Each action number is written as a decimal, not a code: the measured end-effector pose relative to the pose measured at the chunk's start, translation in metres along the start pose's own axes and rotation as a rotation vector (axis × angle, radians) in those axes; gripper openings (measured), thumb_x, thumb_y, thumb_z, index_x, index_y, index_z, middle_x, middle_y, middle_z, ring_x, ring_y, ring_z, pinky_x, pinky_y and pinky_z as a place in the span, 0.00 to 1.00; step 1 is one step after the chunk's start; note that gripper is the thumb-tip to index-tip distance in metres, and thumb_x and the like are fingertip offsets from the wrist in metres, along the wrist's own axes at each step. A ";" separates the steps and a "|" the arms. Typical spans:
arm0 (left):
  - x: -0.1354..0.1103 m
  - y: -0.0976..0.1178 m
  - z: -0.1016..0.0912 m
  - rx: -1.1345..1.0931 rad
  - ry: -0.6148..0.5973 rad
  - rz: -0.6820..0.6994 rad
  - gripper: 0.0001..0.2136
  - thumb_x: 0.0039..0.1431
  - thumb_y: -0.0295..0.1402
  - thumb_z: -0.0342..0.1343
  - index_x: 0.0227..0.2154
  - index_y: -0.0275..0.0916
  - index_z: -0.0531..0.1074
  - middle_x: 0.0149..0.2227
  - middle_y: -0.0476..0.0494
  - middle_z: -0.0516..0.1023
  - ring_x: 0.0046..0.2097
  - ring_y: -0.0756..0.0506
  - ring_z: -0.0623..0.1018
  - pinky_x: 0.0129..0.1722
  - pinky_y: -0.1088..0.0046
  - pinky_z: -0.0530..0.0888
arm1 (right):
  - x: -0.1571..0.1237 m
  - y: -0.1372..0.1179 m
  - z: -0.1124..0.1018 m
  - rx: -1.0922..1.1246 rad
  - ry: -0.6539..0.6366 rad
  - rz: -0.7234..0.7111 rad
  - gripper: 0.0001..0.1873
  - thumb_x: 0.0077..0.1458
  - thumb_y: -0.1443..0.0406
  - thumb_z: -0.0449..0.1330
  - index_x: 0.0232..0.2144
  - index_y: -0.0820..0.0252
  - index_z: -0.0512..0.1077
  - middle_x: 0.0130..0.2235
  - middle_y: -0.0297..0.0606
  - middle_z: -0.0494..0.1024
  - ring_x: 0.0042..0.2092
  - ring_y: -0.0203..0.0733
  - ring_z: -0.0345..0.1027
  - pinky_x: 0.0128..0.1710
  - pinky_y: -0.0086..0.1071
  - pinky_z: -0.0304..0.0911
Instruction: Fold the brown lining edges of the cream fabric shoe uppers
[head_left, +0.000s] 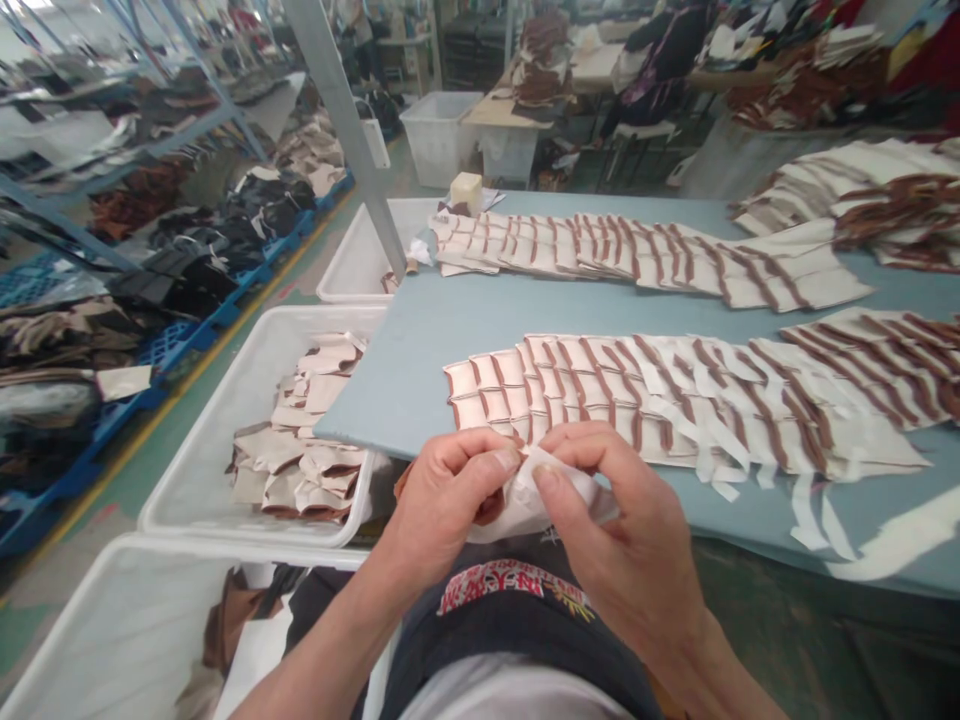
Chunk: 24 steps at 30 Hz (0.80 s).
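Note:
Just off the table's near edge, in front of my body, both hands pinch one pale piece of leather or fabric point(520, 492) with a brown side. My left hand point(442, 495) has its thumb and curled index finger on the piece's left edge, where some brown shows. On the other side, my right hand point(630, 520) presses its thumb against the white face, with the fingers behind. The fingertips nearly meet at the top edge. Beyond them lies a row of overlapping pale pieces with brown edges point(555, 385), with loose white strips point(724, 450) over its right part.
The blue-grey table point(465, 310) also carries a second overlapping row point(600, 245) and more stacks point(892, 200) at the far right. White bins point(202, 420) with cut pieces stand left, near a metal post point(341, 110). Another person point(660, 60) sits in the background.

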<state>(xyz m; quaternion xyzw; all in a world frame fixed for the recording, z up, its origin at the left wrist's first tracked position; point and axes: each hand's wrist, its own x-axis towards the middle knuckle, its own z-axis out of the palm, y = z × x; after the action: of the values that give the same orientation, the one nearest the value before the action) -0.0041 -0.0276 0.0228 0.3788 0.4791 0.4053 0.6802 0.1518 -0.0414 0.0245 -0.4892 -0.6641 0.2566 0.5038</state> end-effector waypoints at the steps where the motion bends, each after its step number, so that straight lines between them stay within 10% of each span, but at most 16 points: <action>1: 0.000 -0.001 -0.001 0.004 0.000 0.005 0.12 0.54 0.39 0.60 0.23 0.36 0.72 0.18 0.56 0.60 0.20 0.55 0.56 0.20 0.78 0.53 | 0.000 -0.001 0.000 0.020 -0.005 0.018 0.08 0.61 0.71 0.57 0.30 0.56 0.68 0.35 0.33 0.75 0.39 0.37 0.72 0.40 0.28 0.65; 24: 0.004 -0.012 -0.013 0.076 0.031 0.054 0.15 0.61 0.41 0.60 0.23 0.36 0.71 0.19 0.56 0.61 0.22 0.54 0.57 0.21 0.78 0.55 | -0.001 0.009 0.018 -0.030 0.009 0.073 0.09 0.60 0.70 0.58 0.28 0.55 0.65 0.35 0.33 0.75 0.37 0.38 0.72 0.40 0.31 0.63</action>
<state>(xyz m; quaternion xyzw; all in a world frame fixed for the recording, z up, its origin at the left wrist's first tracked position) -0.0132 -0.0275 0.0070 0.4107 0.4943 0.4109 0.6466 0.1385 -0.0363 0.0096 -0.5215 -0.6474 0.2627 0.4898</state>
